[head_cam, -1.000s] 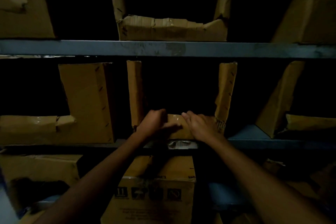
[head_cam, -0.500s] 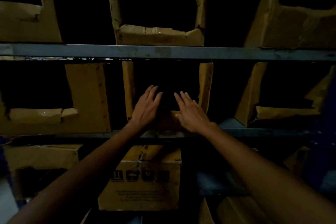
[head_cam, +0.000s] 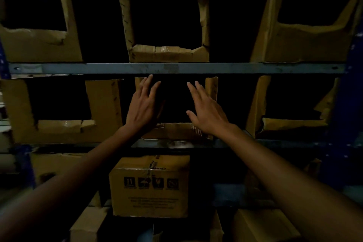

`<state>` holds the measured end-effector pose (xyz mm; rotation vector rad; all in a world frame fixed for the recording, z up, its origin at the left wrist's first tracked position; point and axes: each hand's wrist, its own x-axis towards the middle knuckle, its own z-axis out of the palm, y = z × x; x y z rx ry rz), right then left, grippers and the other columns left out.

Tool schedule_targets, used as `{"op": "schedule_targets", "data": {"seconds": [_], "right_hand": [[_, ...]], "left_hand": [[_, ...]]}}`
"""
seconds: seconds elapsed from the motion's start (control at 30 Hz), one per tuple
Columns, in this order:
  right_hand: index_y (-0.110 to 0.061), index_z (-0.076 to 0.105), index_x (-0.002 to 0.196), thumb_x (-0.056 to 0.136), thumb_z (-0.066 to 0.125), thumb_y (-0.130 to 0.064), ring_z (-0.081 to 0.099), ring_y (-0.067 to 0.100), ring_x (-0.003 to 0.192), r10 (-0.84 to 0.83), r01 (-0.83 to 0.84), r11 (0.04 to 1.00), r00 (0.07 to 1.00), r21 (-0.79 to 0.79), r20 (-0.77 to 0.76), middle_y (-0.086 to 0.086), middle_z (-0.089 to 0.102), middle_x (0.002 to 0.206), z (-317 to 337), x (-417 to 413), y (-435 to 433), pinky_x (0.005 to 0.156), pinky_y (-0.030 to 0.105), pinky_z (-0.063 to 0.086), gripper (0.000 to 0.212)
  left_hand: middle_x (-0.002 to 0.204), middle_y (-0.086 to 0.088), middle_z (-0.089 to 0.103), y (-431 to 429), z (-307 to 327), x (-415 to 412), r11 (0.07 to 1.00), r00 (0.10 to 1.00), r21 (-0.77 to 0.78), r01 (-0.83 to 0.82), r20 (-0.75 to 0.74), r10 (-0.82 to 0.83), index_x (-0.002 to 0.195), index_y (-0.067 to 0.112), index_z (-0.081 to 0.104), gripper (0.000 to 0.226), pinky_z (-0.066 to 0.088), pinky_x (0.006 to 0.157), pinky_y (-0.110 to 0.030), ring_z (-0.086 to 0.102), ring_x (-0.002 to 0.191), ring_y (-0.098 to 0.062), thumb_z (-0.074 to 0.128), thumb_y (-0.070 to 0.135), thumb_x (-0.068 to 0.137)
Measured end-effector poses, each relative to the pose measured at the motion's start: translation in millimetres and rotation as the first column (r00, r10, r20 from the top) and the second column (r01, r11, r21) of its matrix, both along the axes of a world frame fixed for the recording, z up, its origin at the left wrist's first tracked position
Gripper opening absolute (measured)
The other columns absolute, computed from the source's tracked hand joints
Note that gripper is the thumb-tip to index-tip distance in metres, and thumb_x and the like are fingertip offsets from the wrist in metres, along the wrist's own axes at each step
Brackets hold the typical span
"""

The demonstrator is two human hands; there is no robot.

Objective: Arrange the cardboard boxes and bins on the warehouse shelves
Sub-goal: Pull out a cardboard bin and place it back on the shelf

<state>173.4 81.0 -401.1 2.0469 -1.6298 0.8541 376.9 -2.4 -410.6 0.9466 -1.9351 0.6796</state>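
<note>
The upper shelf (head_cam: 98, 68) carries three cut-front cardboard bins (head_cam: 169, 54); the middle shelf (head_cam: 157, 143) three more; before its centre bin (head_cam: 176, 131) two hands hover, left hand (head_cam: 144, 106) and right hand (head_cam: 206, 113), each grip spread apart, holding nothing; one closed box (head_cam: 149, 186) sits below.

Dim light. In the middle of the frame the left hand (head_cam: 142, 106) and right hand (head_cam: 208, 112) are raised side by side, fingers straight and spread, in front of the dark mouth of the centre bin (head_cam: 176, 130), a cut-open carton; whether they touch it cannot be told. A left bin (head_cam: 102, 108) and a right bin (head_cam: 290, 125) flank it on the same shelf. Above the grey beam (head_cam: 176, 68) stand three more cut cartons, the top bin (head_cam: 169, 55) at centre. Lower centre, a closed box (head_cam: 149, 186) shows printed handling symbols.
</note>
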Motion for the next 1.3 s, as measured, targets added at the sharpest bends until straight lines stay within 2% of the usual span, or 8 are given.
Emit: {"op": "schedule_targets", "data": {"seconds": [0.13,0.27,0.37,0.43,0.7,1.0,1.17,1.3], "right_hand": [[-0.023,-0.001,0.155,0.095,0.055,-0.033,0.006,0.023,0.149,0.084,-0.084,0.995,0.996,-0.046,-0.002,0.007,-0.003,0.162,0,16,13,0.116,0.041,0.028,0.083],[-0.025,0.002,0.155,0.093,0.057,-0.033,0.01,0.024,0.148,0.144,-0.143,0.989,0.989,-0.024,0.037,0.005,0.0,0.162,-7,45,20,0.113,0.047,0.033,0.083],[-0.025,0.003,0.155,0.093,0.057,-0.033,0.014,0.025,0.147,0.169,-0.169,0.986,0.984,-0.014,0.047,0.005,0.002,0.162,-10,72,23,0.11,0.047,0.037,0.082],[-0.026,0.004,0.155,0.093,0.056,-0.034,0.015,0.025,0.146,0.182,-0.181,0.983,0.982,-0.011,0.042,0.004,0.003,0.162,-10,96,26,0.11,0.046,0.036,0.081],[-0.026,0.008,0.154,0.093,0.056,-0.035,0.021,0.029,0.143,0.154,-0.154,0.988,0.987,-0.014,0.037,0.004,0.011,0.161,4,202,14,0.109,0.047,0.036,0.079],[-0.027,0.01,0.154,0.093,0.055,-0.03,0.022,0.029,0.143,0.142,-0.146,0.988,0.987,0.054,0.073,0.004,0.012,0.16,-14,338,-19,0.11,0.045,0.033,0.076],[-0.025,0.01,0.154,0.093,0.056,-0.026,0.019,0.029,0.144,0.122,-0.131,0.985,0.989,0.117,0.082,0.004,0.012,0.16,-25,378,-40,0.113,0.044,0.03,0.076],[-0.025,0.009,0.155,0.093,0.057,-0.026,0.015,0.029,0.145,0.096,-0.11,0.983,0.99,0.146,0.1,0.005,0.01,0.161,-29,389,-58,0.117,0.043,0.024,0.078]], "left_hand": [[0.153,-0.022,0.026,19,5,24,0.999,0.999,0.008,-0.045,0.03,0.045,0.143,0.006,0.034,0.064,0.031,0.112,-0.048,0.025,0.14,-0.037,0.036,0.046,0.093],[0.152,-0.025,0.027,43,2,56,0.997,0.995,0.014,-0.081,0.063,0.08,0.143,0.003,0.037,0.068,0.029,0.112,-0.048,0.026,0.139,-0.04,0.039,0.046,0.089],[0.153,-0.023,0.026,53,3,90,0.994,0.992,0.011,-0.111,0.062,0.11,0.144,0.006,0.033,0.065,0.033,0.11,-0.054,0.026,0.139,-0.039,0.044,0.042,0.091],[0.152,-0.02,0.027,57,5,118,0.99,0.989,0.017,-0.14,0.04,0.139,0.144,0.008,0.034,0.063,0.036,0.109,-0.052,0.027,0.139,-0.037,0.046,0.043,0.092],[0.146,-0.023,0.034,72,13,237,0.987,0.988,0.054,-0.152,0.034,0.15,0.141,0.004,0.036,0.071,0.041,0.101,-0.054,0.033,0.132,-0.041,0.039,0.044,0.083],[0.136,-0.02,0.044,51,-1,393,0.985,0.984,0.027,-0.171,0.057,0.169,0.135,0.005,0.042,0.057,0.046,0.09,-0.046,0.043,0.121,-0.036,0.04,0.043,0.093],[0.133,-0.018,0.048,25,-10,432,0.976,0.977,0.109,-0.188,0.126,0.174,0.134,0.006,0.044,0.061,0.048,0.085,-0.043,0.046,0.116,-0.033,0.036,0.049,0.092],[0.131,-0.017,0.047,-6,-17,433,0.98,0.979,0.135,-0.148,0.161,0.125,0.135,0.009,0.041,0.056,0.051,0.086,-0.046,0.045,0.117,-0.033,0.042,0.045,0.092]]}}
